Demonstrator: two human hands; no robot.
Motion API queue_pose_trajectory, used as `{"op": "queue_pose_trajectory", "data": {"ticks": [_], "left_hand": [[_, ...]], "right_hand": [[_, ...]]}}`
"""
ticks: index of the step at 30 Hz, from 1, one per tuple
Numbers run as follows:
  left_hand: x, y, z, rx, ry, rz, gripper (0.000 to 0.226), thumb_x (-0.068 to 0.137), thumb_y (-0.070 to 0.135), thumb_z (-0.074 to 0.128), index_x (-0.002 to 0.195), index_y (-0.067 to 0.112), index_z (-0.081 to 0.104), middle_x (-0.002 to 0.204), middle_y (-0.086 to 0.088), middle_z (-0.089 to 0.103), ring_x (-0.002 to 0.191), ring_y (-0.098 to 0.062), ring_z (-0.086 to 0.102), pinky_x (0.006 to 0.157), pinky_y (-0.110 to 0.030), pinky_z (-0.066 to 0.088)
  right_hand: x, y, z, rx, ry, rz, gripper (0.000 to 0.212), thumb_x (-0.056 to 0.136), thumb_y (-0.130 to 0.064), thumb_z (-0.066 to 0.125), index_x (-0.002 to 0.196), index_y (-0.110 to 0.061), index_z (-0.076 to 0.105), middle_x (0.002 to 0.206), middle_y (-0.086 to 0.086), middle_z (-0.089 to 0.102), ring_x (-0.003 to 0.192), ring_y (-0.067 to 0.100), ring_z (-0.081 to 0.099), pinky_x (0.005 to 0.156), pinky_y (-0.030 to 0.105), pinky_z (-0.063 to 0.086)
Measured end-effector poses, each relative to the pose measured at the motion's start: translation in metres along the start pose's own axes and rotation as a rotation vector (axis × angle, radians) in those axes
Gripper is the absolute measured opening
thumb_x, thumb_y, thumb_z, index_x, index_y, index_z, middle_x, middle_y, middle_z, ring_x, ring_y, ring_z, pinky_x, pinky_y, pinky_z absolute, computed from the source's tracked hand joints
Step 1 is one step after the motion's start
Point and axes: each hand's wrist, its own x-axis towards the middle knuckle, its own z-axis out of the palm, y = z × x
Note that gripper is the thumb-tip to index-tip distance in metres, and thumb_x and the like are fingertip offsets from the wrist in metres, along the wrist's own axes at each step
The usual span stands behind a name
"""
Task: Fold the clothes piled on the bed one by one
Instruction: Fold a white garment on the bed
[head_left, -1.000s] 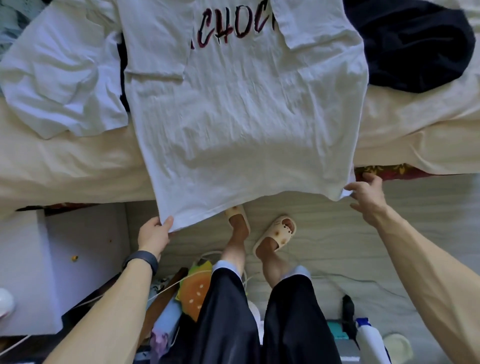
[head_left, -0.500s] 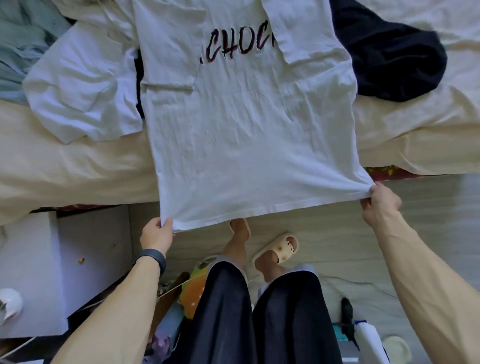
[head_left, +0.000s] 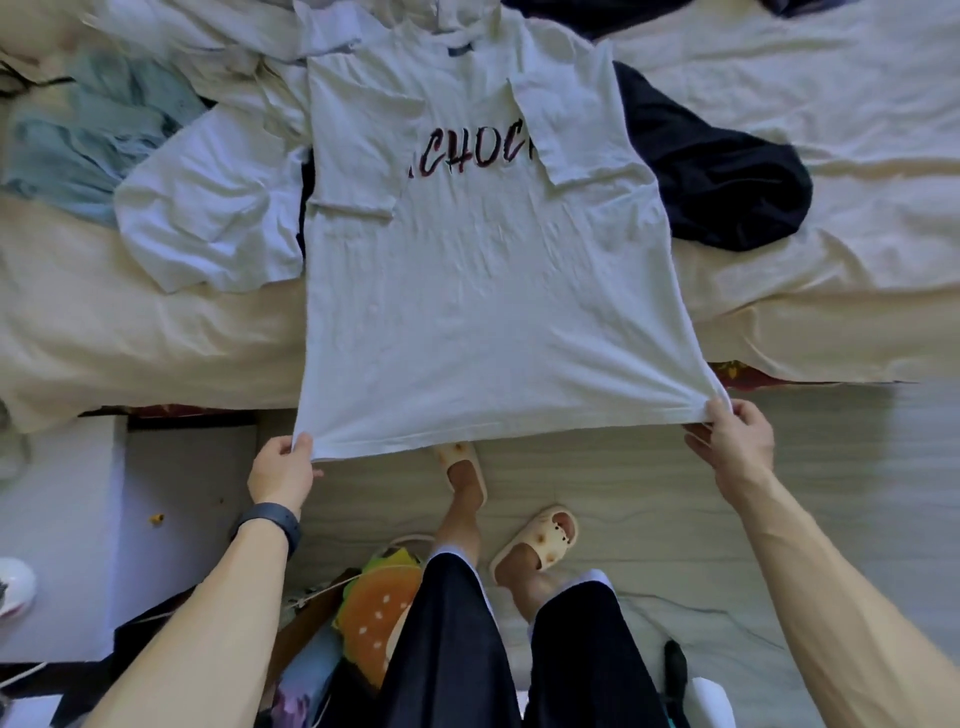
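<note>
A white T-shirt (head_left: 483, 306) with dark lettering lies face up on the bed (head_left: 831, 130), both sleeves folded in over the chest. Its hem hangs past the bed's edge. My left hand (head_left: 283, 467) pinches the hem's left corner. My right hand (head_left: 732, 441) grips the right corner, and the hem is stretched taut between them. More clothes lie on the bed: a white garment (head_left: 208, 208) to the left, a pale blue one (head_left: 88, 135) at far left, a dark navy one (head_left: 722, 182) to the right.
I stand on a pale wood floor (head_left: 649, 493) in slippers, close to the bed's edge. A white cabinet (head_left: 62, 519) is at the left. A burger-shaped cushion (head_left: 379, 608) and clutter lie by my left leg. A white bottle (head_left: 709, 701) stands at lower right.
My right hand closed on the hem's right corner, and both hands pulled the hem toward me until it is taut. The view tilted up, showing more of the bed.
</note>
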Motion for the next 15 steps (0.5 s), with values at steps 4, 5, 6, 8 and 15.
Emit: {"op": "queue_pose_trajectory", "data": {"ticks": [4, 5, 6, 8, 15], "left_hand": [[-0.024, 0.009, -0.039, -0.071, 0.044, -0.015, 0.020, 0.103, 0.034, 0.050, 0.106, 0.017, 0.059, 0.086, 0.003, 0.060, 0.073, -0.021, 0.063, 0.076, -0.041, 0.055], [-0.031, 0.007, -0.048, -0.084, 0.043, -0.030, 0.021, 0.104, 0.034, 0.049, 0.106, 0.016, 0.060, 0.085, 0.003, 0.058, 0.075, -0.023, 0.061, 0.079, -0.043, 0.055], [-0.039, 0.005, -0.058, -0.099, 0.030, -0.052, 0.022, 0.104, 0.033, 0.049, 0.107, 0.015, 0.061, 0.087, 0.000, 0.059, 0.077, -0.025, 0.060, 0.082, -0.046, 0.055], [-0.057, -0.004, -0.073, -0.147, -0.012, -0.098, 0.024, 0.104, 0.030, 0.051, 0.112, 0.011, 0.063, 0.094, -0.007, 0.064, 0.082, -0.029, 0.062, 0.080, -0.046, 0.056], [-0.114, -0.035, -0.097, -0.319, -0.055, -0.159, 0.021, 0.103, 0.014, 0.051, 0.123, 0.018, 0.058, 0.103, -0.009, 0.067, 0.070, -0.020, 0.063, 0.056, -0.032, 0.050]], "right_hand": [[-0.042, -0.017, -0.024, 0.150, 0.050, -0.027, 0.019, 0.101, -0.026, 0.058, 0.083, -0.018, 0.059, 0.083, 0.006, 0.066, 0.061, 0.010, 0.069, 0.059, 0.027, 0.056], [-0.053, -0.016, -0.031, 0.118, 0.053, -0.002, 0.019, 0.101, -0.024, 0.057, 0.083, -0.016, 0.059, 0.083, 0.009, 0.066, 0.058, 0.010, 0.068, 0.058, 0.028, 0.055], [-0.064, -0.014, -0.037, 0.073, 0.051, 0.029, 0.019, 0.101, -0.023, 0.057, 0.084, -0.014, 0.059, 0.084, 0.013, 0.067, 0.059, 0.014, 0.068, 0.059, 0.029, 0.054], [-0.084, -0.009, -0.049, 0.009, 0.057, 0.054, 0.019, 0.100, -0.023, 0.058, 0.089, -0.009, 0.061, 0.092, 0.019, 0.067, 0.071, 0.024, 0.069, 0.064, 0.032, 0.055], [-0.132, -0.003, -0.075, 0.175, 0.132, 0.128, 0.012, 0.102, -0.015, 0.051, 0.110, -0.007, 0.054, 0.090, 0.009, 0.059, 0.069, 0.019, 0.061, 0.065, 0.033, 0.058]]}}
